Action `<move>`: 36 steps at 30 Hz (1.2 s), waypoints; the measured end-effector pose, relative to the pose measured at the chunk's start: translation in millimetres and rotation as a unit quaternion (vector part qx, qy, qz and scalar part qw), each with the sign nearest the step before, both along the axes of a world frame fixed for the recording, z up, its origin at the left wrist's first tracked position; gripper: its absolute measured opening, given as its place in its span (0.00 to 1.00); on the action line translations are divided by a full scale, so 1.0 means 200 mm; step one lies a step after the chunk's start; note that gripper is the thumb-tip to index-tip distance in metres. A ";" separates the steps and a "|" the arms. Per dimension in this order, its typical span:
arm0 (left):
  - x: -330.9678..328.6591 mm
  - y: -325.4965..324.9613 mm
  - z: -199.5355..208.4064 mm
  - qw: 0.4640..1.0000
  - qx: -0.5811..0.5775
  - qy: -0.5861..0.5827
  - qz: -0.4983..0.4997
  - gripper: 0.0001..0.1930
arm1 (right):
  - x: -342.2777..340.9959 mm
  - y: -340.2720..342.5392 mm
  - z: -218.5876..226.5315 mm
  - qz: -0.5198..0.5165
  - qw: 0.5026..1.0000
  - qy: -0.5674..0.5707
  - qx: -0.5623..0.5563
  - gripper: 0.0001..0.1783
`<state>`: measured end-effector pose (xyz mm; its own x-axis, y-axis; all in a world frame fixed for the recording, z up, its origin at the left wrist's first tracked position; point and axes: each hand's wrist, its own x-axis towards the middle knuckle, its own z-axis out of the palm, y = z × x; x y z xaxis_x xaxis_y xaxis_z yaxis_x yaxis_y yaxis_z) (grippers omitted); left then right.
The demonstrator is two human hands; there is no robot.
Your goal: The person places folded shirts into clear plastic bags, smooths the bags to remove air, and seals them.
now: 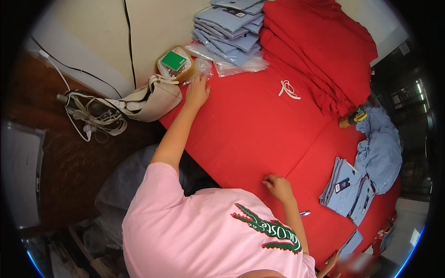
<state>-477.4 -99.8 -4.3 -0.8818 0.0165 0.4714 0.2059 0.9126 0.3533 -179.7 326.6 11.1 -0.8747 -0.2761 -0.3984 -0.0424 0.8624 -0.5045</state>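
Note:
My left hand (198, 91) reaches to the far left edge of the red-covered table (241, 125), fingers stretched out. Its fingertips are at some crumpled clear plastic bags (202, 68); whether they touch the plastic I cannot tell. Just beyond stands a yellow-rimmed tub (189, 70) with a green box (174, 60) on top. My right hand (279, 187) rests on the red cloth close to my body, its fingers loosely bent and apart, with nothing seen in them. A small pen-like object (304, 213) lies beside my right forearm.
Folded light-blue garments (227, 28) are stacked at the back, near a red cloth heap (320, 51). White cord (288, 90) lies mid-table. Tagged folded shirts (340, 185) and a crumpled blue garment (379, 148) lie right. A cream bag (160, 99) and cables (95, 113) are left. Another person's hand (330, 264) shows lower right.

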 end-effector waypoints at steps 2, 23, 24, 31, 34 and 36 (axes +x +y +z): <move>-0.14 -0.01 -0.01 0.998 -0.042 0.028 -0.034 0.28 | -0.08 -0.09 -0.01 -0.001 1.000 0.012 -0.003 0.15; 0.17 0.32 -0.25 0.974 -0.042 -0.042 -0.216 0.10 | -0.58 -0.26 -0.21 -0.233 0.931 -0.052 -0.275 0.17; 0.24 0.33 -0.26 0.977 -0.004 -0.012 -0.214 0.09 | -0.65 -0.29 -0.24 -0.252 0.915 -0.064 -0.309 0.18; 0.49 0.43 -0.10 0.965 0.124 -0.108 -0.204 0.09 | -1.10 -0.62 -0.12 -0.437 0.778 -0.202 -0.403 0.19; 0.51 0.42 -0.06 0.934 0.104 -0.239 -0.244 0.13 | -1.11 -0.61 -0.23 -0.425 0.849 -0.111 -0.295 0.14; 0.45 0.37 -0.09 0.952 0.122 -0.166 -0.225 0.16 | -1.10 -0.54 -0.26 -0.421 0.863 -0.093 -0.263 0.12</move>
<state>-386.4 -25.3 -22.0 -0.9123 0.3542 0.2056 0.3969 0.6410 0.6570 -400.2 219.2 -41.3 -0.7883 0.2406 -0.5662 0.6109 0.1970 -0.7668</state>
